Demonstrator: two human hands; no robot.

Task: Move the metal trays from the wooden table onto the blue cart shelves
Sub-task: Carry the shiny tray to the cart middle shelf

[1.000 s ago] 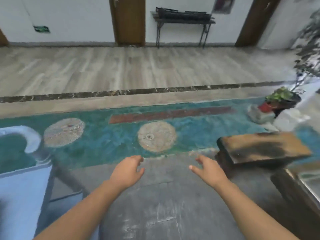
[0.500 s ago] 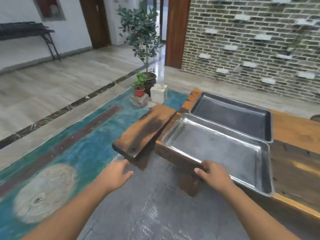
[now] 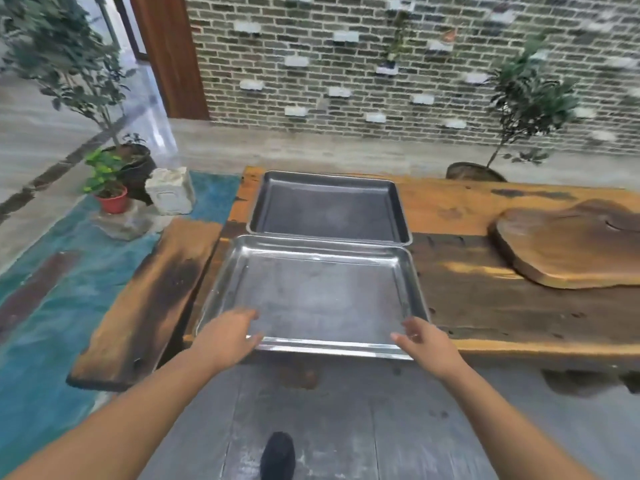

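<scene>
Steel tray (image 3: 311, 292) on wooden table (image 3: 491, 306); left hand (image 3: 227, 337), right hand (image 3: 427, 344) loose-fingered at near corners

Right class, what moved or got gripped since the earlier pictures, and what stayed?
The left hand reached the near tray at its front-left corner; the right hand slid along its front rim to the right corner. Whether either grip closed is unclear. That tray and the far tray stay on the table.

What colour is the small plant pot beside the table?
Red: the small pot, head view.
</scene>
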